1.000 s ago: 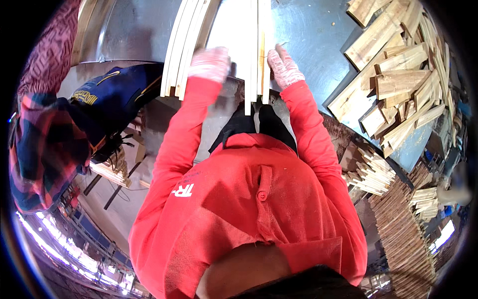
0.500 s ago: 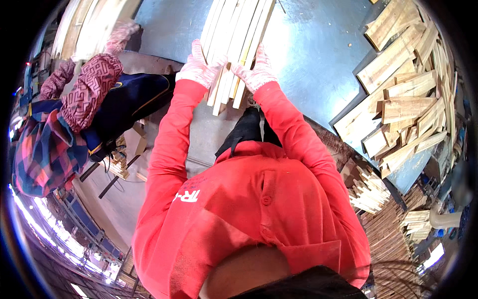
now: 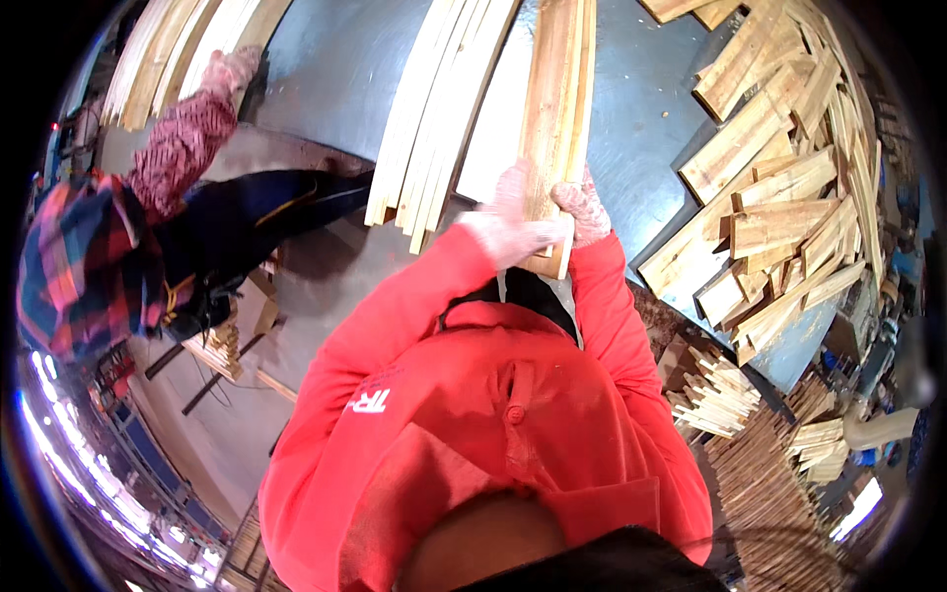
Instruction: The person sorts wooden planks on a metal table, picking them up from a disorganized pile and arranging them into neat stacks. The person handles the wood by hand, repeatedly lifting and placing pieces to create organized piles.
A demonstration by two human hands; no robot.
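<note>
My left hand (image 3: 511, 222), in a pale pink knit glove, grips the near end of a few long wooden strips (image 3: 554, 109) from their left side. On their right edge my right hand (image 3: 588, 207), gloved the same way, is closed round them. The strips stand partly on edge, and their near ends stick out past the table edge toward me. Left of them, a separate row of pale wooden strips (image 3: 434, 118) lies side by side on the blue-grey metal table (image 3: 330, 74), touched by neither hand.
A heap of short boards (image 3: 779, 197) covers the table's right side. At the left a co-worker in a plaid top (image 3: 94, 261) rests a gloved hand on more strips (image 3: 187, 59). Cut sticks (image 3: 715, 395) are stacked low on my right.
My hands have moved right with a few strips, parting them from the row that now lies on the left. The held strips have turned, showing a broad brown face. The co-worker's arm has shifted.
</note>
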